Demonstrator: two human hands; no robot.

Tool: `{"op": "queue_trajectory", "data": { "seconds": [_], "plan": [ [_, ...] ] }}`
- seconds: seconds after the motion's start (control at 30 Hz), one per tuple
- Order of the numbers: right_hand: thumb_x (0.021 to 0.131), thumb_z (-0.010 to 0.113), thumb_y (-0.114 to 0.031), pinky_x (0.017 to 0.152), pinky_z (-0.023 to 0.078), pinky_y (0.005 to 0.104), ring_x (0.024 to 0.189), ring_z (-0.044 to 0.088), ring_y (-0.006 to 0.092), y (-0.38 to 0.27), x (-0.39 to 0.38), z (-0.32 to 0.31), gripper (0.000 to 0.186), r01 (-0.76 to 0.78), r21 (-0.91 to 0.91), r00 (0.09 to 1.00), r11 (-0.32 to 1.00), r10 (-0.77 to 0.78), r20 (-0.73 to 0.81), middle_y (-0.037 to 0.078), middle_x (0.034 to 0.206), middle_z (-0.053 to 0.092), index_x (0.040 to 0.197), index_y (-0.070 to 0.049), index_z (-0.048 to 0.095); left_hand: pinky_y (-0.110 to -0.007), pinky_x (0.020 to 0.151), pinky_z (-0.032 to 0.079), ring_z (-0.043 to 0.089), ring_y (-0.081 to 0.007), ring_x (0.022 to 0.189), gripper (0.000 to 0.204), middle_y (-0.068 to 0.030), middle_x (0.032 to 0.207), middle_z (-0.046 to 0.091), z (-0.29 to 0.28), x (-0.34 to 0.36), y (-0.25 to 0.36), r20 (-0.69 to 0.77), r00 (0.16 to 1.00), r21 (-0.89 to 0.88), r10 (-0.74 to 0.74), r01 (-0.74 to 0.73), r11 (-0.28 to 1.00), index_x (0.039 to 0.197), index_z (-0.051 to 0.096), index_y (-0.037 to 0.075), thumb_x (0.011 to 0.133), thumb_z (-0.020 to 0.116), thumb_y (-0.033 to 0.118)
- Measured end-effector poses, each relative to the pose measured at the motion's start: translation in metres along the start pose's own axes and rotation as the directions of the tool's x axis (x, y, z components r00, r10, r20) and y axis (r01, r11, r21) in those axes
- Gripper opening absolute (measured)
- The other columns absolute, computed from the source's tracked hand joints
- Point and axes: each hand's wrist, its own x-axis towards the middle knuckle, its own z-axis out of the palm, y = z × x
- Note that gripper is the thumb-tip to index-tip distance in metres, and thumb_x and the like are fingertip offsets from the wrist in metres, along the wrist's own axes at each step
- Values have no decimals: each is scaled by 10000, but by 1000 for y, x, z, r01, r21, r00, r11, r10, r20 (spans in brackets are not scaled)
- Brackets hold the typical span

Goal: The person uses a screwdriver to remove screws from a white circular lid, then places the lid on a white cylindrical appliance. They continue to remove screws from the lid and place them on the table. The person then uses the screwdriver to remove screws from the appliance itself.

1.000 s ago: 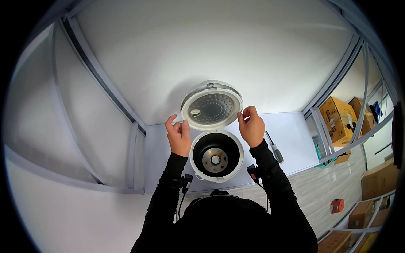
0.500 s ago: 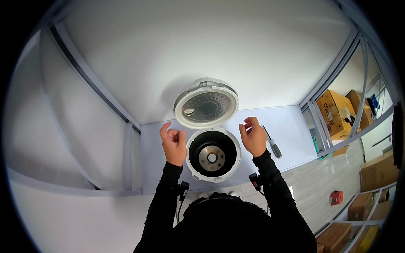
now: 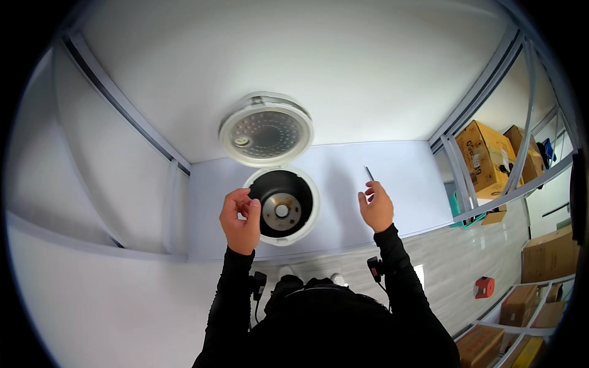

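Observation:
An open rice cooker [image 3: 311, 202] has its white lid raised, showing a dimpled metal inner plate [image 3: 270, 135], and its dark well bare with a round heating plate [image 3: 288, 221] at the bottom. My left hand [image 3: 239, 224] is over the cooker's near left rim, fingers loosely bent and apart, holding nothing I can see. My right hand [image 3: 377, 210] hangs right of the cooker with fingers bent and apart, covering most of a screwdriver, whose thin shaft [image 3: 368, 172] shows beyond the fingers; whether it touches it, I cannot tell.
The white work surface [image 3: 417, 178] is boxed by a pale back wall and metal frames [image 3: 472, 92]. At right are cardboard boxes [image 3: 481, 165], a teal basket [image 3: 454, 205] and a red object [image 3: 485, 288] on the floor, plus shelving with cartons [image 3: 518, 306].
Both hands have left the lid, which stays raised. My right hand has moved over the screwdriver; my left sits lower, by the rim. The view has shifted, placing the cooker further up and left.

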Motion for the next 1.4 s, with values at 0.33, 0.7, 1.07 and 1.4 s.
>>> {"op": "queue_trajectory", "data": {
  "seconds": [0.33, 0.7, 1.07, 1.4],
  "plan": [
    [806, 800, -170, 802, 555, 464, 1014, 642, 367, 104, -29, -51, 432, 87, -97, 989, 991, -75, 126, 158, 1078, 649, 1185, -53, 630, -261, 619, 432, 555, -104, 684, 258, -17, 840, 663, 151, -104, 33, 292, 956, 20, 24, -32, 999, 1133, 679, 57, 884, 746, 58],
    [808, 804, -350, 816, 577, 499, 1061, 644, 390, 149, -39, -39, 672, 54, -174, 953, 983, 1, 304, 178, 1160, 616, 1360, -78, 535, -269, 598, 466, 567, -110, 654, 177, -30, 824, 663, 188, -155, 34, 323, 938, 146, -130, 87, 986, 1085, 698, 34, 916, 722, 82],
    [893, 714, -276, 760, 571, 540, 917, 689, 436, 156, -14, -31, 507, -35, -97, 944, 995, 65, 325, 216, 1138, 621, 1319, -38, 577, -253, 613, 427, 565, -87, 681, 119, -13, 807, 677, 171, -153, 56, 230, 966, 190, -113, 69, 979, 1035, 711, 48, 919, 711, 75],
    [916, 790, -166, 711, 529, 303, 809, 634, 178, 73, 25, -82, 346, 11, 611, 993, 792, -81, 87, 132, 1054, 653, 1166, 30, 650, -280, 678, 462, 579, -112, 758, 434, -46, 973, 663, 127, -148, 62, 113, 992, 202, -56, 33, 979, 1261, 626, 48, 844, 748, 48]
  ]
}}
